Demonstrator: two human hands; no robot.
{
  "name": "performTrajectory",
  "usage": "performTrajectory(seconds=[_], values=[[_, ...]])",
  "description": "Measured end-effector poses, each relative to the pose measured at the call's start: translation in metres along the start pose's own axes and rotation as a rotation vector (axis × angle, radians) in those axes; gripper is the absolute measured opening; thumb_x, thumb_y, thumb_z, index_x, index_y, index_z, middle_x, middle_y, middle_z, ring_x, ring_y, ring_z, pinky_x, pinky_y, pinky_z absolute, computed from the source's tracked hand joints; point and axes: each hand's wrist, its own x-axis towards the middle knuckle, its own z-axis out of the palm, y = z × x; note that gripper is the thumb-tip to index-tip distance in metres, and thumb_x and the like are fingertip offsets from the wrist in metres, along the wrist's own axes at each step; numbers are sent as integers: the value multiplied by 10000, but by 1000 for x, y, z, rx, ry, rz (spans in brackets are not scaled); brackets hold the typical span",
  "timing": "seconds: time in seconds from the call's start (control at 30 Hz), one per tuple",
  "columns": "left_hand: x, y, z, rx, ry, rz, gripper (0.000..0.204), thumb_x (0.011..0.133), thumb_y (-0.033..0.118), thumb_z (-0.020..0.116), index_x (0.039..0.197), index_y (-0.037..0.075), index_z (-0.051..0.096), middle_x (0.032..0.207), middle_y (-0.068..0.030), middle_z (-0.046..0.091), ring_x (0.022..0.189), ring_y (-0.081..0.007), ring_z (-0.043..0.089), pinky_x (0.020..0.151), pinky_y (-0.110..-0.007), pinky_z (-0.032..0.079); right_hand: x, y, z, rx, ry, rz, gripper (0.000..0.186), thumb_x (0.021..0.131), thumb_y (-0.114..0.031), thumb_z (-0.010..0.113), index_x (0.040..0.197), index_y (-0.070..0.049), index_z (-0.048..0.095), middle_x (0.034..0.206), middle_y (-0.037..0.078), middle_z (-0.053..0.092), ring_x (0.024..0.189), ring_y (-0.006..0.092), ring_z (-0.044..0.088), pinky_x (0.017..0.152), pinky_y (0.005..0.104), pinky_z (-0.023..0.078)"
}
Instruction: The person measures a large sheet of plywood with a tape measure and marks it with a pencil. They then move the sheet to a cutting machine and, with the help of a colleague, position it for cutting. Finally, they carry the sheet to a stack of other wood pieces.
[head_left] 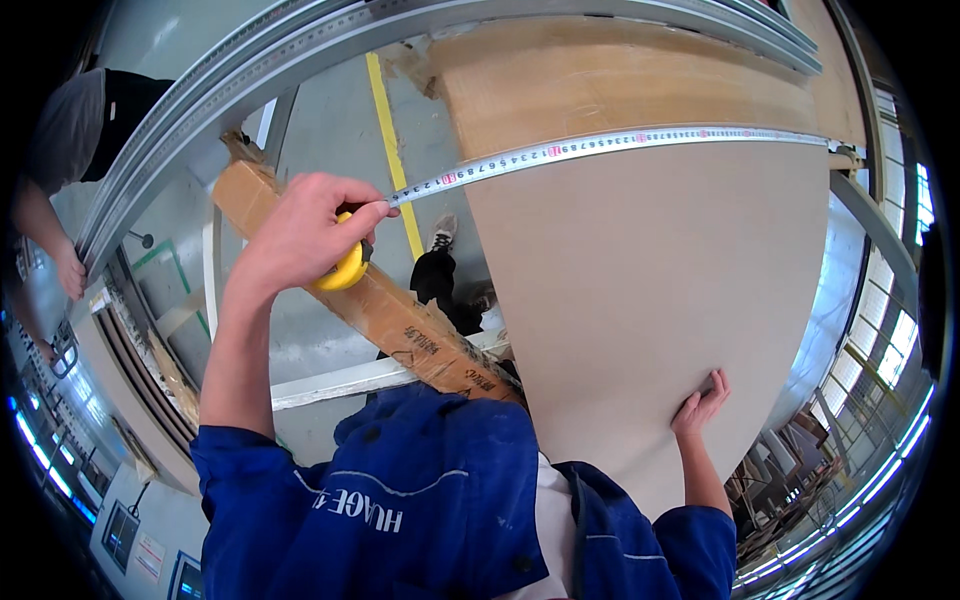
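My left hand (312, 232) is closed around a yellow tape measure (346, 268), its thumb pinching the blade near the case. From there the white tape blade (600, 143) stretches across a pale board (650, 280) to the board's far right edge. The blade lies along the seam where this board meets a browner sheet (620, 80) beyond it. Fingers loosely spread, my right hand (703, 400) rests flat on the board's near right part and holds nothing.
A long metal rail (290, 55) with a scale arches across the far side. At the left edge another person's hand (70, 270) touches the rail. A taped cardboard-wrapped beam (420, 330) runs beneath my left arm, near a white frame bar (340, 382). Yellow floor tape (385, 120) lies beyond.
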Motion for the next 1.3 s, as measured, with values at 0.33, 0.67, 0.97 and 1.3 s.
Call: performTrajectory(seconds=[0.33, 0.67, 0.97, 1.3], values=[[-1, -4, 5, -28, 17, 1, 281, 966, 213, 630, 977, -26, 778, 681, -64, 661, 644, -125, 607, 624, -295, 481, -4, 0, 0, -13, -17, 18, 554, 1023, -409, 397, 1383, 9, 450, 1384, 276, 483, 1224, 439, 480, 1059, 543, 359], [-2, -6, 6, -17, 46, 17, 277, 961, 212, 636, 986, -21, 783, 669, -64, 655, 625, -120, 587, 604, -299, 467, -7, 2, -2, -22, -26, 22, 569, 1025, -431, 398, 1392, 2, 438, 1385, 274, 478, 1218, 434, 479, 1059, 541, 352], [-1, -4, 5, 7, 57, 32, 281, 961, 215, 630, 986, -19, 783, 672, -72, 660, 625, -128, 598, 608, -302, 475, -4, 2, -1, -18, -25, 16, 581, 1031, -446, 393, 1404, -1, 425, 1393, 271, 476, 1220, 427, 473, 1062, 538, 347], [-9, 5, 9, 157, 107, 38, 267, 956, 207, 629, 1004, -15, 769, 675, -93, 664, 637, -138, 619, 625, -308, 487, -2, -9, -6, -1, -9, 43, 487, 939, -232, 467, 1365, 5, 481, 1358, 294, 510, 1232, 475, 497, 1063, 557, 389]])
